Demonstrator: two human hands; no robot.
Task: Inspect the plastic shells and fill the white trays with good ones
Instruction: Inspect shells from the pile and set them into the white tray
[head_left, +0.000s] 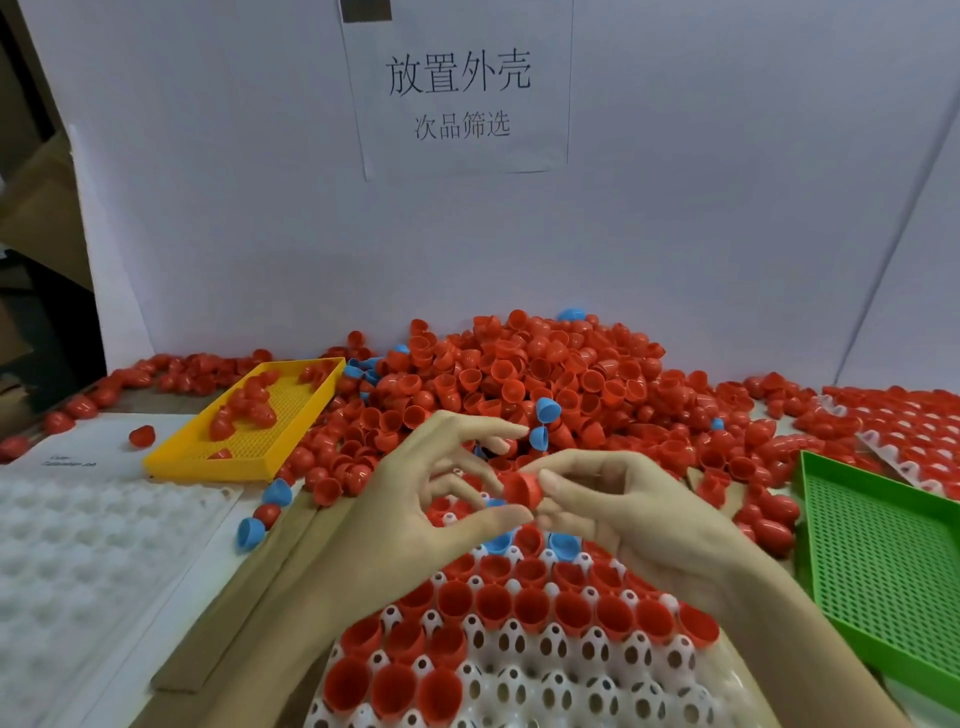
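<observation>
Cardboard bench (291, 551); glossy red shell (521, 488) fingertip-pinched

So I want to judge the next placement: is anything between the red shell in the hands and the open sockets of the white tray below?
Nothing visible blocks it. The red shell is held between the left hand and right hand just above the white tray, whose near rows have empty sockets.

Shell heap (519, 379) probably blocking forward reach
</observation>
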